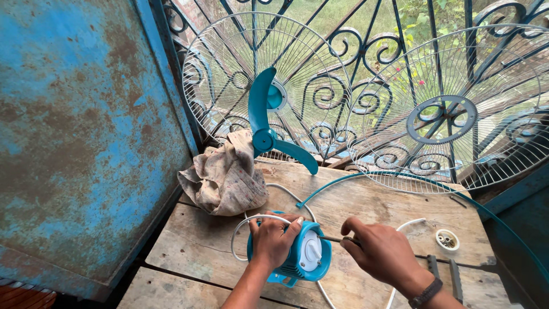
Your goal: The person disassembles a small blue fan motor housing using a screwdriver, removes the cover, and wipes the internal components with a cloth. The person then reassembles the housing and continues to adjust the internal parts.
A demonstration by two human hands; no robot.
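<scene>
Left hand [273, 240] clamped over a teal fan motor housing [297, 257] on the wooden tabletop [372, 209], fingers [291, 225] curled closed around its top. Right hand [382, 252] just beside it, fingers pinched shut on a thin screwdriver [333, 239], tip touching the housing's white face. White cord [251, 220] looping behind the left fingers. Farther beyond: crumpled rag [224, 177], teal fan blade [269, 123], two wire fan guards [452, 109].
</scene>
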